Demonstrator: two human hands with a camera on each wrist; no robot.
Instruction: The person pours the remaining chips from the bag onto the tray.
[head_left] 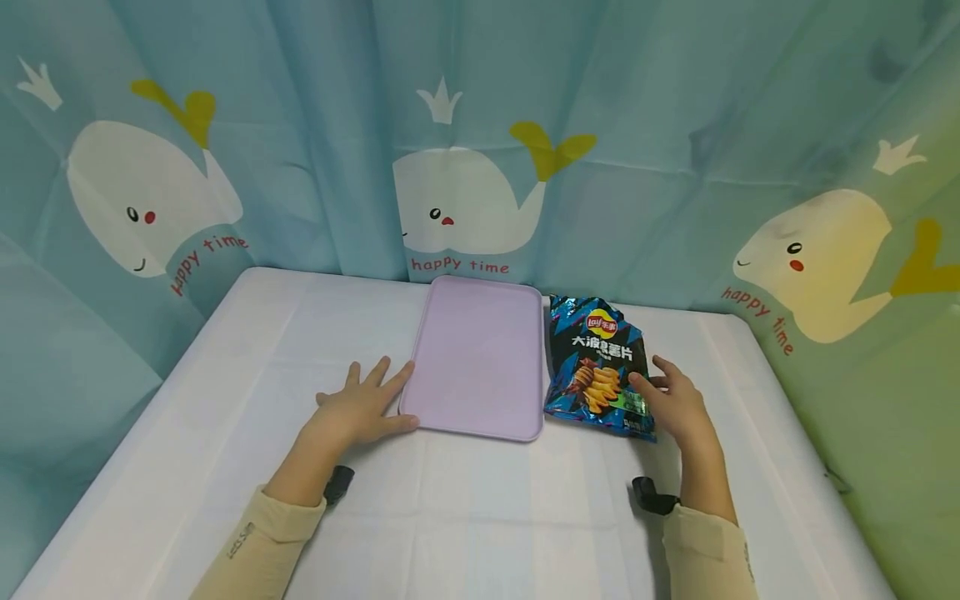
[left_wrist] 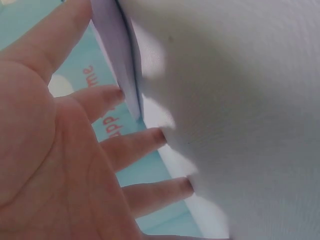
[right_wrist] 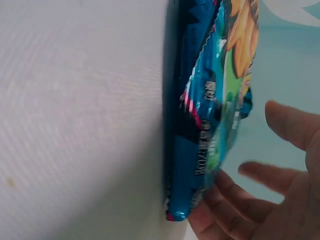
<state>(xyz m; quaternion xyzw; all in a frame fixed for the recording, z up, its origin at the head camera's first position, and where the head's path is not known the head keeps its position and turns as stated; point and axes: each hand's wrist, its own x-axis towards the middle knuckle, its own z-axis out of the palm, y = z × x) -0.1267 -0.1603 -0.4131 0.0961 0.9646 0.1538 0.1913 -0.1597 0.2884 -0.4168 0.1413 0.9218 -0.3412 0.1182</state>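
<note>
Lying just left of the right hand, the nearer of the two, the chip bag ran its long axis front to back on the white table, close beside the lilac tray. Right-hand fingers stood loosely parted at the bag's edge, clasping nothing. Spread wide, the left hand touched the tray's opposite rim.
</note>
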